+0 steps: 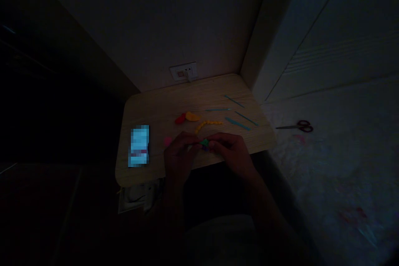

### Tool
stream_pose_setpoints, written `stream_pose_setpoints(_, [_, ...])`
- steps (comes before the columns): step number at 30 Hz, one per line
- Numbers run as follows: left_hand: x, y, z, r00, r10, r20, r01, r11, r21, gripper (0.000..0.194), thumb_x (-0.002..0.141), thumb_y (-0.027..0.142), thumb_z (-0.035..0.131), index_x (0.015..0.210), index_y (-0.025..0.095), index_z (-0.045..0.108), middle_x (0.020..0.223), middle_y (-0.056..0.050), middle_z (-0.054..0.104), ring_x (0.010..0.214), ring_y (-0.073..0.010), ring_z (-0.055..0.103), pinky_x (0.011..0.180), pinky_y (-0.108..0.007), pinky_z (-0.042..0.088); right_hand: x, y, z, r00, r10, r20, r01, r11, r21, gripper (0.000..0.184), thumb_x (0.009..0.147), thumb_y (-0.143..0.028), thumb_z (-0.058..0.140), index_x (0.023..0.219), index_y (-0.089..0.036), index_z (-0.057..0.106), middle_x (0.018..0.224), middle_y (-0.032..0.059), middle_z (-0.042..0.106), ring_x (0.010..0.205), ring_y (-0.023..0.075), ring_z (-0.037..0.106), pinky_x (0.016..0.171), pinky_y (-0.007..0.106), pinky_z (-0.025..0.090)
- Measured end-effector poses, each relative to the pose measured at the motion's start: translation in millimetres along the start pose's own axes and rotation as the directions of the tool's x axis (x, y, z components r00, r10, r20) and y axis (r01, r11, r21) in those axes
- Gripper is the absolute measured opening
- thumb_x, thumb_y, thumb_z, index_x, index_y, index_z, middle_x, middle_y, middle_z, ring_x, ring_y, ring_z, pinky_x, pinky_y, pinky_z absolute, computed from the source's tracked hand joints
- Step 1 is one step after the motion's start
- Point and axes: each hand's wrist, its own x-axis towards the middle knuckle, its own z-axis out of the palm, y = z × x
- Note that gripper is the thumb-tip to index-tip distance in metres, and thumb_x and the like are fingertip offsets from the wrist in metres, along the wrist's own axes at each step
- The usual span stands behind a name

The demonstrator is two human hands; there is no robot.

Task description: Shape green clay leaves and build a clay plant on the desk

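At the left of the dim desk (158,102), a phone (139,146) lies with its screen lit (the brightest thing in view, though what it displays is blocked out). A pink lump (168,141) sits just beside the left hand (179,151). Beyond that hand, a red piece (180,119) touches, or nearly touches, an orange piece (193,116), below the wall socket (183,71).

Next comes the green lump (205,142), near the desk's front edge and directly between the two hands. A dark purple bit (205,148) shows under it; whether the two are joined cannot be told. The left grip looks clamped on the green lump from its left side, the right hand (232,149) pinches it from its right, and neither is nearer. Its long axis is hidden by fingers and gloom.

Just beyond the fingertips, a yellow beaded strand (209,123) curves away to the right. Four slim blue modelling tools (237,124) lie farther right, apart from the right hand. Off the desk, scissors (304,126) rest on a pale surface (318,166), handles pointing right.
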Motion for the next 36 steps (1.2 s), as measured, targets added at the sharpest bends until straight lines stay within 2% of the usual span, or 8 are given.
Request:
stream_pose_setpoints(5, [2.1,-1.3,2.3,0.999,-0.03,0.025,0.031,0.998,-0.051,0.022,0.082,0.045,0.087,0.083,0.023,0.081,0.084,-0.004,0.071,0.079,-0.0183,0.067,0.071,-0.03,0.057,-1.0,0.4,5.4,0.999,0.014,0.04,-0.015,1.0,0.026,0.016,0.079,-0.038,0.084,0.082,-0.023,0.084,0.067,0.0007,0.076,0.061,0.0154,0.066,0.058,0.027,0.054])
stream_pose_setpoints(8, [-0.8,-1.5,10.2,0.992,-0.123,-0.014,0.12,0.981,-0.152,0.025,0.085,0.048,0.083,0.085,0.023,0.08,0.092,-0.006,0.074,0.092,-0.0208,0.07,0.081,-0.033,0.058,-1.4,2.9,10.2,1.0,-0.011,0.003,0.011,1.0,-0.021,0.017,0.076,-0.039,0.088,0.08,-0.023,0.082,0.073,0.0019,0.079,0.065,0.018,0.071,0.062,0.03,0.058])
stream_pose_setpoints(13, [-8.7,1.8,30.8,0.925,-0.38,-0.004,0.343,0.84,-0.421,0.031,0.091,0.05,0.074,0.104,0.023,0.082,0.114,-0.011,0.081,0.106,-0.0251,0.077,0.095,-0.038,0.061,-1.4,7.5,15.1,0.973,-0.187,-0.134,0.147,0.954,-0.26,0.01,0.081,-0.033,0.084,0.082,-0.024,0.08,0.082,0.0047,0.081,0.071,0.0204,0.073,0.07,0.033,0.059])
stream_pose_setpoints(21, [-10.0,-5.0,43.1,0.873,-0.459,-0.161,0.368,0.84,-0.399,0.029,0.079,0.039,0.089,0.101,0.02,0.083,0.107,-0.009,0.085,0.099,-0.0225,0.08,0.091,-0.033,0.064,-3.1,5.2,16.7,0.913,-0.372,-0.167,0.259,0.845,-0.467,0.001,0.087,-0.025,0.079,0.087,-0.024,0.08,0.082,0.0052,0.077,0.071,0.0204,0.068,0.072,0.036,0.056])
stream_pose_setpoints(24, [-8.7,-6.3,39.1,0.859,-0.473,-0.196,0.361,0.83,-0.424,0.028,0.078,0.041,0.091,0.095,0.02,0.083,0.1,-0.008,0.085,0.093,-0.021,0.081,0.087,-0.032,0.064,-3.9,3.8,16.8,0.92,-0.361,-0.15,0.278,0.874,-0.398,0.007,0.09,-0.025,0.078,0.097,-0.026,0.079,0.092,0.0054,0.079,0.081,0.0217,0.072,0.076,0.036,0.057])
stream_pose_setpoints(28, [-9.5,-4.1,39.9,0.881,-0.454,-0.135,0.362,0.829,-0.427,0.029,0.08,0.038,0.089,0.101,0.02,0.084,0.106,-0.01,0.085,0.099,-0.0242,0.081,0.091,-0.035,0.065,1.5,-1.5,12.4,0.881,-0.378,-0.285,0.281,0.902,-0.327,0.014,0.099,-0.032,0.067,0.11,-0.027,0.073,0.107,0.008,0.077,0.097,0.0235,0.072,0.081,0.036,0.058])
stream_pose_setpoints(32, [-17.3,-5.1,52.6,0.898,-0.44,-0.002,0.394,0.807,-0.44,0.044,0.083,0.033,0.087,0.125,0.025,0.079,0.123,-0.01,0.082,0.116,-0.0268,0.078,0.103,-0.038,0.061,17.4,-6.4,9.7,0.829,-0.501,-0.25,0.364,0.822,-0.439,0.026,0.106,-0.038,0.054,0.125,-0.026,0.068,0.13,0.0133,0.069,0.123,0.0285,0.065,0.099,0.045,0.056])
stream_pose_setpoints(36, [-27.7,-2.9,64.7,0.894,-0.444,0.054,0.411,0.767,-0.492,0.044,0.087,0.033,0.08,0.131,0.025,0.076,0.144,-0.01,0.072,0.139,-0.0321,0.065,0.118,-0.044,0.052,36.9,0.9,12.7,0.797,-0.587,-0.143,0.409,0.698,-0.588,0.045,0.111,-0.046,0.04,0.149,-0.026,0.053,0.161,0.0162,0.047,0.153,0.0315,0.043,0.123,0.058,0.039])
